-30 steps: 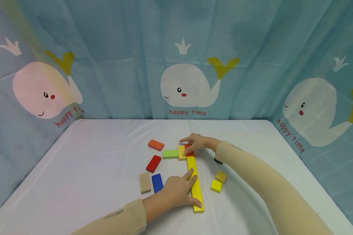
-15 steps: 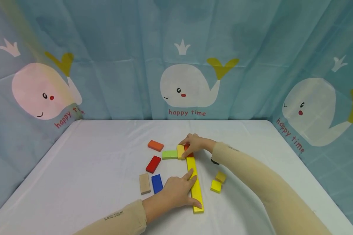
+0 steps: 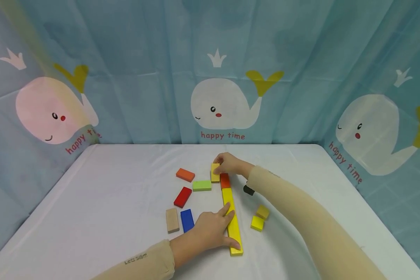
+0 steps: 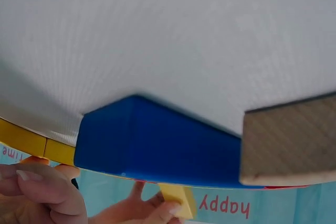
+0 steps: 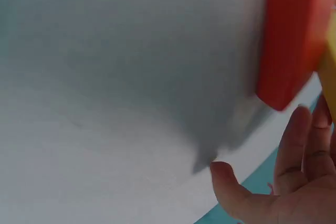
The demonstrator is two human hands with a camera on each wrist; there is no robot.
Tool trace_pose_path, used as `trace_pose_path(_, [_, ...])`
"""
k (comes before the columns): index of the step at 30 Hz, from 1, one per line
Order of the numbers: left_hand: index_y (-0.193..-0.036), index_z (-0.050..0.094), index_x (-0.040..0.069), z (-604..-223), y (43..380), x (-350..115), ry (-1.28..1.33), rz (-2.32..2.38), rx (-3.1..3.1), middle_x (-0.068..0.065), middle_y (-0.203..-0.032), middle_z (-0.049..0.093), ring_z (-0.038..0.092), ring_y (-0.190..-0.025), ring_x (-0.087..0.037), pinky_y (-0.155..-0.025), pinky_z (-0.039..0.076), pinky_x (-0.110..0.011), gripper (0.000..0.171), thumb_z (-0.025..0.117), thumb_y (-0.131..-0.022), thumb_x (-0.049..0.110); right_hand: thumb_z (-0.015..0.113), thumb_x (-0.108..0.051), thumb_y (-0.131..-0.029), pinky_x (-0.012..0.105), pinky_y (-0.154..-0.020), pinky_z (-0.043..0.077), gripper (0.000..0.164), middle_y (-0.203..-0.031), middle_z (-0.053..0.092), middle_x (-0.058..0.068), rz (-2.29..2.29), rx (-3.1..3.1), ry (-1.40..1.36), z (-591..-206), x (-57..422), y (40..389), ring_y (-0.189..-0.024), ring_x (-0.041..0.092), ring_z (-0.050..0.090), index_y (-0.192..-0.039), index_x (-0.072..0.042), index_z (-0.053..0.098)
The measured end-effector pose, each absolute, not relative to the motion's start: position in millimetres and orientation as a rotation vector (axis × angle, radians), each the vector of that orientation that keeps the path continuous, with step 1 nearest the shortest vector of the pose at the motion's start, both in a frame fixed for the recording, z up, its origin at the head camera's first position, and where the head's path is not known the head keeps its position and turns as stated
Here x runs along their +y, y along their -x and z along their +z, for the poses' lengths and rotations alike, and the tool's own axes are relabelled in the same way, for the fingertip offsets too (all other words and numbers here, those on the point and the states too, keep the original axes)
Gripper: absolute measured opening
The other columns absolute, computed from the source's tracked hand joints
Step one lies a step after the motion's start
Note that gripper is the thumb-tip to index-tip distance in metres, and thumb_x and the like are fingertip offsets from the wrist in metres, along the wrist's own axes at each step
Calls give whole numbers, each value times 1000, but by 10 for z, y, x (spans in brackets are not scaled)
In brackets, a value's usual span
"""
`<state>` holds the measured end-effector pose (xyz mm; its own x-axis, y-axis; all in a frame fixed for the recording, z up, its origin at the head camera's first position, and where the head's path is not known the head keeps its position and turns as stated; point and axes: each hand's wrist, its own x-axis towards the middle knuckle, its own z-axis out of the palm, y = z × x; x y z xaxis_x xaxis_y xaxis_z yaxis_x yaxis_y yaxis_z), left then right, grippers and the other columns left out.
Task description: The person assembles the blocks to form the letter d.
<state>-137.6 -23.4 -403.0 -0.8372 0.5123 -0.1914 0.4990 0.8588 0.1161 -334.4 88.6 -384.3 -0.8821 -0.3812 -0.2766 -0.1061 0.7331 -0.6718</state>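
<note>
In the head view my right hand (image 3: 229, 163) pinches a light yellow block (image 3: 215, 172) between thumb and fingers, just left of and beyond an orange-red block (image 3: 224, 181). The left wrist view shows this pale block (image 4: 178, 199) tilted in the fingers. My left hand (image 3: 213, 227) rests on a row of yellow blocks (image 3: 233, 229), two fingertips on its middle and the thumb near its closest end. The orange-red block continues this row at its far end. Left of the held block lies a light green block (image 3: 202, 186).
Left of the row lie an orange block (image 3: 185, 175), a red block (image 3: 182, 197), a plain wooden block (image 3: 172, 220) and a blue block (image 3: 187, 220). On the right are two small yellow blocks (image 3: 257, 223) and a dark block (image 3: 248, 189), partly behind the right sleeve.
My right hand has taken hold of the light yellow block and moved it away from beside the orange-red block, toward the back. My left hand has stayed on the yellow row.
</note>
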Motion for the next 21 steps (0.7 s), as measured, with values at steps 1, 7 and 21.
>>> trace_pose_path(1, [-143, 52, 23, -4028, 1372, -233, -772, 90, 2815, -2, -151, 41, 49, -52, -11, -54, 37, -22, 91, 62, -71, 77, 75, -18, -86, 36, -91, 44, 34, -108, 58, 9, -995, 2531, 326, -3821, 891, 3361, -99, 24, 51, -115, -6, 61])
trace_pose_path(7, [-143, 51, 24, -4025, 1358, -224, -764, 73, 2815, -1, -152, 40, 45, -50, -11, -54, 36, -22, 91, 62, -71, 77, 72, -20, -89, 53, -102, 36, 40, -111, 62, 10, -1112, 2489, 59, -3742, 970, 3486, -104, 26, 55, -125, -9, 62])
trace_pose_path(21, [-142, 52, 23, -4015, 1369, -239, -773, 83, 2820, -2, -151, 42, 47, -50, -10, -53, 36, -22, 90, 62, -71, 77, 73, -19, -89, 44, -103, 38, 42, -137, 49, 12, -987, 2475, -14, -3931, 1079, 3653, -112, 30, 47, -129, -15, 62])
